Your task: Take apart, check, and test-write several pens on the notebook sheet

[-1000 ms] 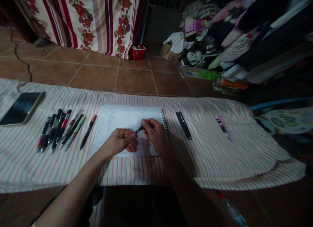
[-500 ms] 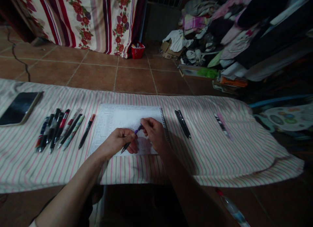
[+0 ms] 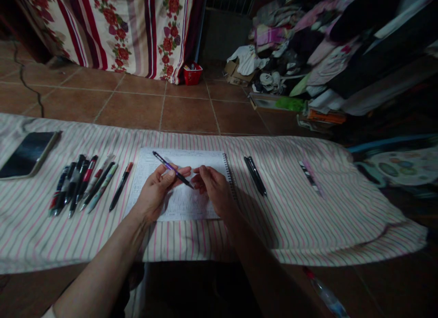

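A black and purple pen [image 3: 168,164] lies across the fingers of my left hand [image 3: 160,185], held under the thumb. Its tip points right and toward me, close to the fingers of my right hand [image 3: 212,185]. That hand is half curled with nothing in it, its fingertips just apart from the pen. Beneath both hands is a spiral notebook [image 3: 208,159] with writing on its page. To its left lies a pen with an orange end [image 3: 121,187]. On the right, black pens [image 3: 255,176] lie side by side.
Several pens [image 3: 77,185] are grouped on the striped cloth [image 3: 205,242], with a phone [image 3: 27,154] farther left. A black-and-white pen [image 3: 309,176] lies beside a pink one at right. Beyond are a red basket [image 3: 193,74] and piled clothes. A bottle [image 3: 328,294] is on the floor.
The pen has swung round in my left hand, so its tip now points right instead of toward me at left. My right hand has let go of it.
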`<state>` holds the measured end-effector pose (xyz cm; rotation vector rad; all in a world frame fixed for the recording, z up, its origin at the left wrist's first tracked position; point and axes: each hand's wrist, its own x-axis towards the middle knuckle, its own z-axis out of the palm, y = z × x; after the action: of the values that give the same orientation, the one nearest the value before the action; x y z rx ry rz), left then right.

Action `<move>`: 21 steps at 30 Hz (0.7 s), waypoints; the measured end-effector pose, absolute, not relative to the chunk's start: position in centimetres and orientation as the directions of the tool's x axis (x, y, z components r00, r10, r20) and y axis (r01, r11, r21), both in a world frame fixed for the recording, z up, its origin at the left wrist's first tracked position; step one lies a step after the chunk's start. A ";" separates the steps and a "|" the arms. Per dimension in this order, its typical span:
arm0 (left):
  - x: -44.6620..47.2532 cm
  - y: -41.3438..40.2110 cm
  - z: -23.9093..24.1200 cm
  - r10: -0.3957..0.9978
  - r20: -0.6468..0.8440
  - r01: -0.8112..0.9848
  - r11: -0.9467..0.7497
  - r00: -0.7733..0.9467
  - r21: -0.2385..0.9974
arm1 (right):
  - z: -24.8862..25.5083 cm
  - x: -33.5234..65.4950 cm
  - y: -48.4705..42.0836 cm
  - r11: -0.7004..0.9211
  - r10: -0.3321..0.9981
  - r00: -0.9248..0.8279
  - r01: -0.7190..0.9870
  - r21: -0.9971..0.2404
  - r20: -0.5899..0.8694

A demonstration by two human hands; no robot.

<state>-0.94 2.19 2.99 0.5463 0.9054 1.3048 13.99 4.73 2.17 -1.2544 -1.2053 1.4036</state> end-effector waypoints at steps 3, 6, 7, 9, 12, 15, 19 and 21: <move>-0.8 2.4 3.0 0.955 -0.292 -0.650 0.187 -0.056 0.737 | 2.2 14.0 4.6 -0.213 0.969 -0.136 -0.056 -0.975 -0.204; -0.3 2.4 2.9 0.932 -0.351 -0.686 0.199 -0.088 0.700 | 2.4 13.8 4.5 -0.289 0.949 -0.171 -0.139 -0.947 -0.264; -0.2 2.5 2.8 0.928 -0.358 -0.697 0.191 -0.100 0.691 | 2.4 13.8 4.5 -0.303 0.945 -0.179 -0.168 -0.938 -0.273; 0.2 2.5 2.6 0.922 -0.367 -0.718 0.172 -0.122 0.674 | 2.4 13.6 4.5 -0.311 0.945 -0.173 -0.216 -0.925 -0.277; 0.5 2.5 2.3 0.911 -0.385 -0.740 0.157 -0.146 0.654 | 2.3 13.6 4.6 -0.317 0.947 -0.134 -0.264 -0.911 -0.291; 0.5 2.4 2.4 0.911 -0.393 -0.740 0.177 -0.126 0.648 | 2.2 13.7 4.8 -0.321 0.947 -0.098 -0.311 -0.895 -0.305; 0.5 2.1 2.7 0.922 -0.381 -0.723 0.222 -0.062 0.654 | 2.3 13.9 5.0 -0.354 0.930 -0.053 -0.390 -0.850 -0.363; 0.6 2.1 2.7 0.920 -0.384 -0.719 0.219 -0.072 0.659 | 2.4 14.0 5.0 -0.380 0.914 -0.049 -0.449 -0.808 -0.403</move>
<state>0.56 2.09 2.75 0.2822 0.9047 1.3799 13.97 4.99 2.44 -1.1485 -0.5914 1.6484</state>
